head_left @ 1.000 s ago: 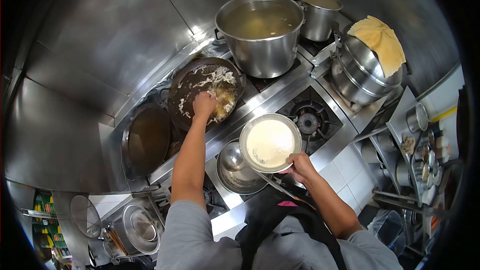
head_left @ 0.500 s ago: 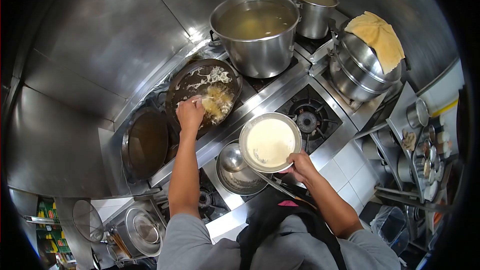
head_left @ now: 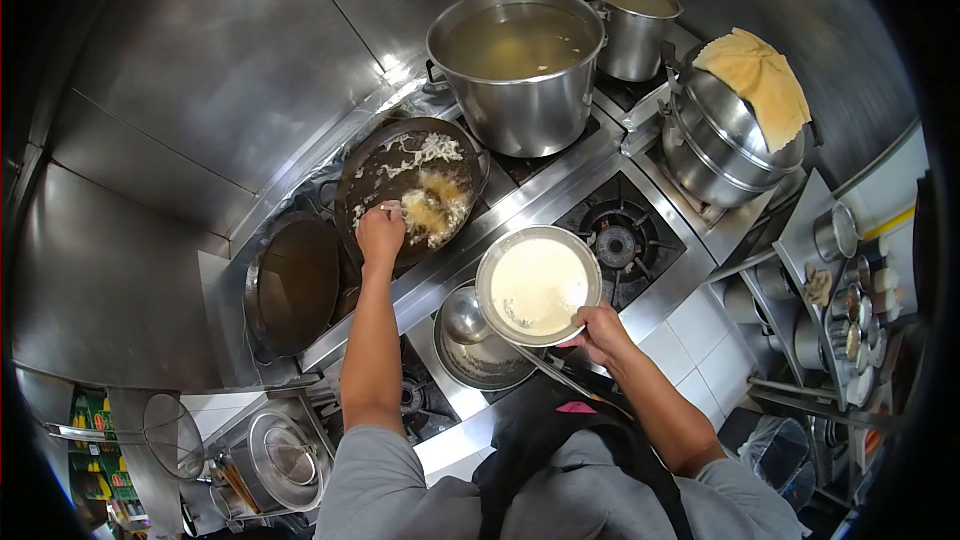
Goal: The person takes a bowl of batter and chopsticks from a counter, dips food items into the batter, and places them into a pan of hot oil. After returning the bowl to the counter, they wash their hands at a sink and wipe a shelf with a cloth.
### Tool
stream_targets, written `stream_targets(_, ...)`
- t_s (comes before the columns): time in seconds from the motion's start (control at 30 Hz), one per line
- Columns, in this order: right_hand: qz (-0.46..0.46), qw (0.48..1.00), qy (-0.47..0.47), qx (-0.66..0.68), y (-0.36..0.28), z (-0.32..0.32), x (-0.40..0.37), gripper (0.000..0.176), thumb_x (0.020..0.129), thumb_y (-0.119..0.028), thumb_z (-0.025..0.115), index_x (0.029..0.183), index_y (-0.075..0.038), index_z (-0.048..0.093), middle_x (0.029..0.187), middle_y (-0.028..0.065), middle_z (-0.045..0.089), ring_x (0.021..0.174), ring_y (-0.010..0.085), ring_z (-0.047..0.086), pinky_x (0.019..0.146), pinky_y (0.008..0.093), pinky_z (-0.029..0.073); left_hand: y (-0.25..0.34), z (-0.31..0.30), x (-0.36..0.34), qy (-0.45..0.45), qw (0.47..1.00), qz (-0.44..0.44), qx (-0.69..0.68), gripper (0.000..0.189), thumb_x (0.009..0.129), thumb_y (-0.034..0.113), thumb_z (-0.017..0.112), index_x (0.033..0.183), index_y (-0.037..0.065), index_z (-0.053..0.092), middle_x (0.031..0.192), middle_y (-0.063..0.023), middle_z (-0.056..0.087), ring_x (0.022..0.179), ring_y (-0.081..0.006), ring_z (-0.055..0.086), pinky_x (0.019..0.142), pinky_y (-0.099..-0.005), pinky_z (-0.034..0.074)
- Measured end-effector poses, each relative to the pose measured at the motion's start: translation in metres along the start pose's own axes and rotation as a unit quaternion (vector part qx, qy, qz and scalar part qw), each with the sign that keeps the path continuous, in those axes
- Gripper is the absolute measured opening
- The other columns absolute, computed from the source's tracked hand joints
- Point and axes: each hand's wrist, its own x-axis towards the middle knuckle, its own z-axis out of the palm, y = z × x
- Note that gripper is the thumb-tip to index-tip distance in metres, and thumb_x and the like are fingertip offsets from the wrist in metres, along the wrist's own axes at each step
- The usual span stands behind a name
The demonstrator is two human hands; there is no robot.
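My left hand (head_left: 381, 233) is over the near left rim of a dark wok (head_left: 365, 165), its fingers drawn together. Something pale shows at the fingertips, too small to make out. Inside the wok, golden frying bits (head_left: 435, 205) bubble in oil, with whitish strands of batter toward the far side. My right hand (head_left: 603, 334) grips the rim of a metal bowl (head_left: 487, 290) of pale creamy batter (head_left: 540, 285), held level above the stove front. Below that bowl, a ladle (head_left: 464, 317) rests in a wide metal pan (head_left: 480, 372), partly covered by the bowl.
A large stockpot (head_left: 520, 115) of liquid stands behind the wok, a smaller pot (head_left: 635, 40) beyond it. A yellow cloth (head_left: 755, 85) drapes over a lidded steamer (head_left: 725, 150) at right. Another dark wok (head_left: 292, 285) sits left, a bare burner (head_left: 617, 246) right of the bowl.
My left hand has shifted slightly down and left over the wok, its fingers more closed. The bowl in my right hand has barely moved.
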Motion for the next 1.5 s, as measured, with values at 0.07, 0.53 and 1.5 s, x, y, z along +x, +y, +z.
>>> stream_targets(0.07,0.003,1.000,-0.001,-0.002,0.000,-0.001,0.000,0.089,0.074,0.008,0.044,0.156,-0.011,0.015,0.136,0.0230,0.051,0.102,0.0385,0.068,0.062,0.0462,0.066,0.006,-0.009,0.001,0.010,1.000,0.015,-0.012,0.022,0.090,0.028,0.061,0.097,0.015,0.078,0.089,-0.0179,0.073,0.088,-0.0401,0.069,0.079,-0.0505,0.053)
stream_targets(0.53,-0.021,0.999,0.018,-0.020,-0.006,0.017,-0.010,0.080,0.074,0.008,0.045,0.150,-0.004,0.024,0.131,0.0241,0.052,0.101,0.0379,0.069,0.062,0.0452,0.067,0.021,0.038,0.036,-0.003,0.995,0.042,-0.089,0.021,0.091,0.028,0.063,0.103,0.018,0.078,0.094,-0.0163,0.073,0.090,-0.0382,0.069,0.080,-0.0479,0.054)
stream_targets(1.5,0.022,0.999,-0.013,-0.021,0.005,0.020,0.014,0.086,0.079,0.006,0.043,0.156,-0.016,0.011,0.136,0.0233,0.047,0.103,0.0351,0.067,0.066,0.0438,0.065,0.160,-0.057,-0.140,-0.192,0.890,0.382,-0.161,0.017,0.084,0.018,0.074,0.093,0.004,0.077,0.086,-0.0154,0.072,0.074,-0.0347,0.062,0.075,-0.0425,0.052)
